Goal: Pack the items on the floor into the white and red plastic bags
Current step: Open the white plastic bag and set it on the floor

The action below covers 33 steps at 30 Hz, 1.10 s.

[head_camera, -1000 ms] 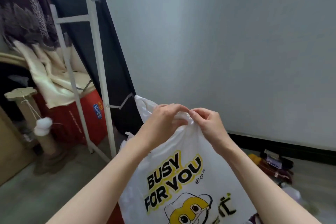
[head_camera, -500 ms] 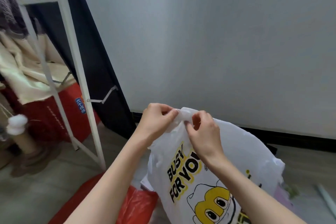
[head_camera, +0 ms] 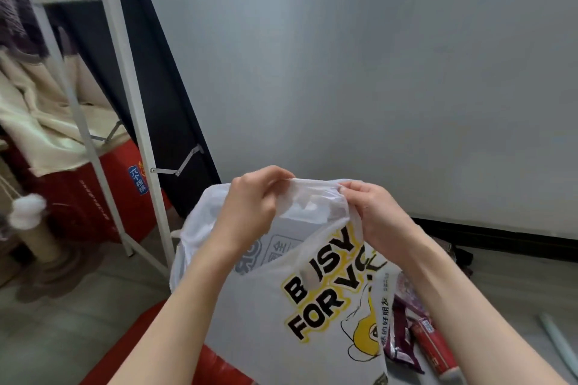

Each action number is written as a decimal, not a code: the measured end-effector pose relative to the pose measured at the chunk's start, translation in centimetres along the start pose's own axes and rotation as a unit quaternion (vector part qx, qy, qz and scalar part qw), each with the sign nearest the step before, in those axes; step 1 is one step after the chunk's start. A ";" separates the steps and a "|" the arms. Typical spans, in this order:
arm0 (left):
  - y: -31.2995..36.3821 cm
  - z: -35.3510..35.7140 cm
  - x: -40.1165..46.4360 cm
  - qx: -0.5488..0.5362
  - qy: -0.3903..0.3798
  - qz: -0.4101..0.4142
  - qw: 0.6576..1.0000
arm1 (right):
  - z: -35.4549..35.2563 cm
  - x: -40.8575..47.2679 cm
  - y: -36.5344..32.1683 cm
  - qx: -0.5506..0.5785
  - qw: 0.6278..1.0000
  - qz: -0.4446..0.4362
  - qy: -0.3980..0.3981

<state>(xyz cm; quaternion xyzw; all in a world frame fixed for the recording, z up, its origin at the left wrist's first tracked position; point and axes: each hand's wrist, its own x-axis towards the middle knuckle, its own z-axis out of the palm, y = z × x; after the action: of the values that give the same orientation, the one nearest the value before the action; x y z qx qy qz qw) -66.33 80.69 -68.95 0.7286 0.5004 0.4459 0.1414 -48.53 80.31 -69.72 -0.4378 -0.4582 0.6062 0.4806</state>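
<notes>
Parted now, left hand (head_camera: 250,209) and right hand (head_camera: 370,216) each pinch the white bag (head_camera: 266,316) rim, mouth open.

We see a corner of a lived-in home. A white metal folding rack (head_camera: 131,122) leans beside a plain grey painted wall (head_camera: 375,72), cream fabric (head_camera: 47,122) is draped over a red cardboard box (head_camera: 103,194), and a sisal cat scratching post (head_camera: 40,237) with a white pompom (head_camera: 26,209) stands on the grey floor (head_camera: 62,322).
</notes>
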 end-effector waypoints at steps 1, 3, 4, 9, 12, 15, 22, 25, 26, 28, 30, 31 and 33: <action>-0.1 -0.2 0.0 -0.039 0.001 -0.018 0.999 | 0.4 0.0 0.0 -0.018 0.999 -0.027 0.009; -0.2 -0.5 0.0 -0.072 0.000 -0.017 0.997 | 1.0 -0.1 0.1 -0.104 0.989 -0.101 0.037; -0.3 -0.7 0.0 -0.076 -0.002 -0.008 0.997 | 1.1 0.0 0.3 -0.175 0.972 -0.151 0.051; -1.6 -1.8 -0.1 -0.107 0.003 0.003 0.994 | 0.7 0.3 1.0 -0.313 0.920 -0.237 0.019; -1.9 -2.0 -0.5 -0.062 -0.060 0.042 0.995 | 0.3 0.2 0.6 -0.248 0.935 -0.245 0.061; -1.8 -0.9 -0.6 0.168 -0.097 0.144 0.970 | -0.6 0.1 0.4 -0.170 0.969 -0.167 0.059; -1.6 1.1 -0.9 0.235 0.067 0.032 0.969 | -0.7 0.7 2.0 -0.426 0.848 -0.172 0.263; -1.3 1.1 -0.7 0.173 0.105 -0.084 0.976 | 2.1 -0.3 2.0 -0.369 0.866 -0.192 0.278; -1.1 1.0 -0.6 0.133 0.109 -0.096 0.980 | 3.3 -0.6 2.4 -0.368 0.876 -0.178 0.256; -0.6 0.8 -0.5 0.059 0.101 -0.105 0.987 | 4.9 -0.8 3.6 -0.373 0.892 -0.132 0.216; 0.1 0.6 -0.6 0.011 0.085 -0.120 0.989 | 4.9 -0.2 4.3 -0.362 0.896 -0.123 0.228; 0.3 0.5 -0.6 -0.006 0.073 -0.125 0.989 | 4.6 0.2 4.2 -0.351 0.893 -0.132 0.249; 0.5 0.1 -0.7 -0.046 0.042 -0.133 0.989 | 3.4 0.8 3.8 -0.320 0.895 -0.132 0.283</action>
<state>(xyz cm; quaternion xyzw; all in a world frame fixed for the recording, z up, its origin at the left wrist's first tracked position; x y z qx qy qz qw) -66.03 79.86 -69.07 0.6287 0.5774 0.4761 0.2113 -52.68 80.20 -72.84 -0.6565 -0.5257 0.2088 0.4990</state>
